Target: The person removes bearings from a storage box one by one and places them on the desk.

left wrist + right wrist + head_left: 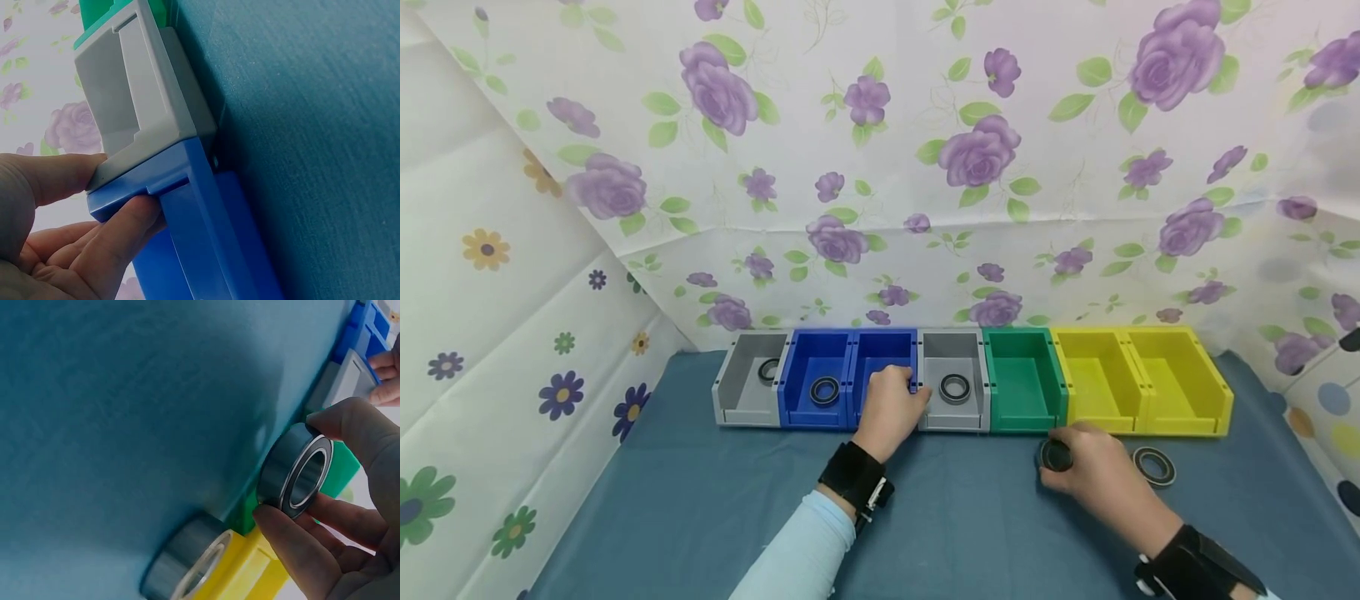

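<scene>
My right hand (1097,471) holds a metal ball bearing (275,472) just above the cloth, in front of the green bin (1022,383). Thumb and fingers grip its outer rim. At the bin row, my left hand (887,408) pinches the adjoining side walls of a blue bin (181,219) and a grey bin (165,112). The thumb lies on the grey side, the fingers on the blue side. One bearing (955,402) lies in that grey bin. Another bearing (1168,475) rests on the cloth right of my right hand.
The other blue bin (797,367) and the leftmost grey bin (737,387) each contain a bearing. Two yellow bins (1180,375) end the row at right. Blue cloth (970,517) covers the table, and a flowered sheet (910,192) hangs behind.
</scene>
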Demonstrator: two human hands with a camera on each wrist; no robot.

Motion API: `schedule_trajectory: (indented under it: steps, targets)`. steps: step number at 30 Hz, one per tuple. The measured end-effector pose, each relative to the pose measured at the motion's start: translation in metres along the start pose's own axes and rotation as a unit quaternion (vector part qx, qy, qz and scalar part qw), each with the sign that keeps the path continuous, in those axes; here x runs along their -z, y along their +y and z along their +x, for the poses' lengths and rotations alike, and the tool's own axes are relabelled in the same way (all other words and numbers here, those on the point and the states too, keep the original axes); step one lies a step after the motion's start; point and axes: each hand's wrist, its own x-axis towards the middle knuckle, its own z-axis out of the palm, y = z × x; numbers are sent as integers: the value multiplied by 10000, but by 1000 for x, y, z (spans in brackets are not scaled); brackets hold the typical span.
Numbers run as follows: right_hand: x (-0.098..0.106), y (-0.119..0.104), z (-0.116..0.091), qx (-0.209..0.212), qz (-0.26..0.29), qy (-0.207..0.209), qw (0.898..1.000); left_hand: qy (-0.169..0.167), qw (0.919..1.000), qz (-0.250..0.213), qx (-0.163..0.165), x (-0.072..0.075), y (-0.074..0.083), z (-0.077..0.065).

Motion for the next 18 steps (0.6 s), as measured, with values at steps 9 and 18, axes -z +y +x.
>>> schedule_trajectory:
  steps: [9,18]
  targets:
    - [-8,3,-2,-90,-38,-229,9997,-75,9999,-69,125,1,1,0]
    - [-7,0,0,-241,-42,-411,9989,-79,9998,-106,136,1,1,0]
